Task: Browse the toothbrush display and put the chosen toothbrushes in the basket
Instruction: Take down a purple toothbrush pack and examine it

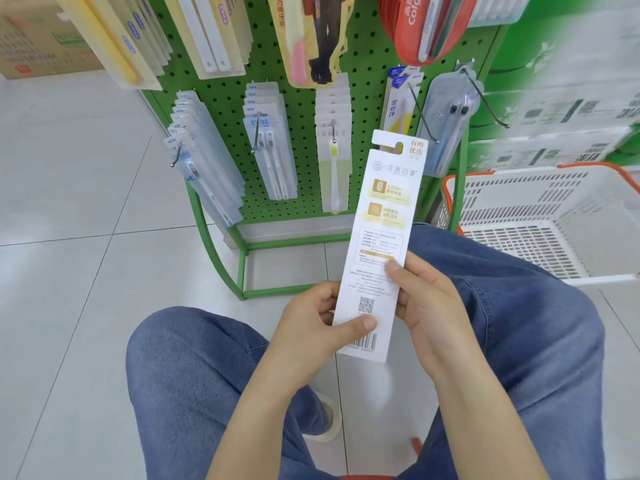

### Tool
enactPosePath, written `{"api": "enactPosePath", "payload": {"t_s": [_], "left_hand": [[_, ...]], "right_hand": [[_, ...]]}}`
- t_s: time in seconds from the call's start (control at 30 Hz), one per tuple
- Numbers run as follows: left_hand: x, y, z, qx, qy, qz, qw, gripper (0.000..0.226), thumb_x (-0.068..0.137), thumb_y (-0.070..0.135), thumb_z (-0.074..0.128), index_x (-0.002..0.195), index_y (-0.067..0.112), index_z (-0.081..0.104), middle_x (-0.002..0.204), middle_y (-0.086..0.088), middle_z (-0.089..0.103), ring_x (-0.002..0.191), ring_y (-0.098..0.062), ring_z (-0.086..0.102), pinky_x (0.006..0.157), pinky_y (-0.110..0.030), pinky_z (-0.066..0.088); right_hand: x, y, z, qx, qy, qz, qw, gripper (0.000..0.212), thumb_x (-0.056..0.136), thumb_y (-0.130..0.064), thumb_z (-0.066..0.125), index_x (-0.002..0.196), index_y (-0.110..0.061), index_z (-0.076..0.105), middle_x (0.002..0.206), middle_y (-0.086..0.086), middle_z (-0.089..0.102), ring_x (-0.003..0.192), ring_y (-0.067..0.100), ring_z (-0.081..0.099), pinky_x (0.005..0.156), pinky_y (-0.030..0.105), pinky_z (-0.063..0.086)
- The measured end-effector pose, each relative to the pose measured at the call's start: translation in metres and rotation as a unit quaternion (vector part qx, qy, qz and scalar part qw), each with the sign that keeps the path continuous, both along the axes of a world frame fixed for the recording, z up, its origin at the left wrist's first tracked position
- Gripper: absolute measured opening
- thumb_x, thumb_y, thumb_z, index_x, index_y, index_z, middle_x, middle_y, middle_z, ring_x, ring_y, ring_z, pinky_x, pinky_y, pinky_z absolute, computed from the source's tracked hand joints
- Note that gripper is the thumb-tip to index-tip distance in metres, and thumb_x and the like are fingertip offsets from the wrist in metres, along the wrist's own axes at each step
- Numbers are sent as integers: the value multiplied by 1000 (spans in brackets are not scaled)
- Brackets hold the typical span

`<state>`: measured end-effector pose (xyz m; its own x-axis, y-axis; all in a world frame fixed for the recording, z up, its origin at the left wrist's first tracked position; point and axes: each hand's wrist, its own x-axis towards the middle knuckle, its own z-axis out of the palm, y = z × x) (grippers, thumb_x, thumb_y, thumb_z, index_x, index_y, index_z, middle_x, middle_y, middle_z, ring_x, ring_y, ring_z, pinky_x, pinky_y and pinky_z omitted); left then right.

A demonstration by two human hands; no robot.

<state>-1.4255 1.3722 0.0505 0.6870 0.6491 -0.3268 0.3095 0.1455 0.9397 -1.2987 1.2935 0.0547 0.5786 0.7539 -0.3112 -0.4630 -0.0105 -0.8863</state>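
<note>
Nearest, the left hand (pixel 313 327) and right hand (pixel 424 299) pinch the lower end of a long toothbrush pack (pixel 379 244), held upright over the knees, printed back toward the camera. It looks light, stiff and slick, so gripping its card edges seems best. Beyond, the white basket (pixel 554 216) sits on the floor, right of the green display rack (pixel 221 81).

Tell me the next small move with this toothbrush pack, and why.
Probably carry the toothbrush pack rightwards to the basket. Both hands, left hand and right hand, hold it with its printed back facing up, as if being read, and the basket looks empty.
</note>
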Motion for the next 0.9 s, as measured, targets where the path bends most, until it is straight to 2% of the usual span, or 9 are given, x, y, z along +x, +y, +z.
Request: {"api": "enactPosePath", "payload": {"t_s": [0.23, 0.37, 0.43, 0.5, 0.6, 0.67, 0.9], "left_hand": [[1, 0, -5, 19, 10, -21, 1000, 38, 79, 8, 78, 112, 23, 66, 100, 11, 75, 91, -5, 70, 76, -18, 55], [6, 4, 3, 26, -54, 64, 996, 40, 73, 24, 77, 110, 25, 63, 103, 7, 73, 95, -9, 68, 82, -20, 54], [11, 8, 10, 35, -93, 120, 988, 35, 76, 18, 76, 108, 27, 64, 105, 8, 73, 96, -9, 69, 82, -20, 54], [16, 12, 17, 59, -109, 145, 982, 31, 80, 7, 75, 103, 25, 66, 102, 9, 74, 94, -6, 69, 80, -18, 54], [22, 17, 24, 66, -125, 168, 975, 29, 79, 3, 75, 98, 22, 65, 89, 13, 75, 84, -3, 70, 67, -17, 54], [25, 20, 26, 73, -126, 183, 972, 28, 79, 4, 75, 95, 23, 64, 84, 18, 74, 79, -1, 70, 64, -17, 54], [30, 15, 35, 60, -131, 201, 969, 12, 84, 17, 72, 89, 25, 66, 81, 17, 74, 75, -3, 70, 65, -20, 56]], "right_hand": [[-1, -3, 2, 16, -36, 21, 999, 24, 85, -11, 60, 106, -13, 71, 98, 4, 75, 87, 17, 72, 73, 26, 58], [-1, -3, 0, 10, -33, 45, 998, 22, 87, -10, 61, 105, -10, 72, 96, 8, 75, 85, 19, 72, 68, 23, 55], [0, -4, -2, 1, -41, 71, 997, 24, 84, -14, 63, 106, -10, 72, 97, 10, 75, 87, 20, 72, 73, 24, 56], [1, -5, -3, -13, -47, 116, 992, 29, 79, -19, 65, 105, -10, 73, 97, 10, 75, 90, 23, 72, 78, 28, 56], [1, -5, -2, -31, -52, 183, 981, 29, 78, -20, 65, 104, -9, 73, 97, 9, 75, 91, 22, 72, 79, 28, 56], [0, -5, -1, -30, -49, 202, 978, 30, 78, -20, 65, 104, -8, 73, 98, 8, 75, 91, 21, 72, 77, 24, 56], [4, -8, -4, -24, -45, 204, 978, 31, 78, -16, 66, 106, -3, 72, 101, 12, 74, 96, 27, 71, 80, 25, 55]]}}
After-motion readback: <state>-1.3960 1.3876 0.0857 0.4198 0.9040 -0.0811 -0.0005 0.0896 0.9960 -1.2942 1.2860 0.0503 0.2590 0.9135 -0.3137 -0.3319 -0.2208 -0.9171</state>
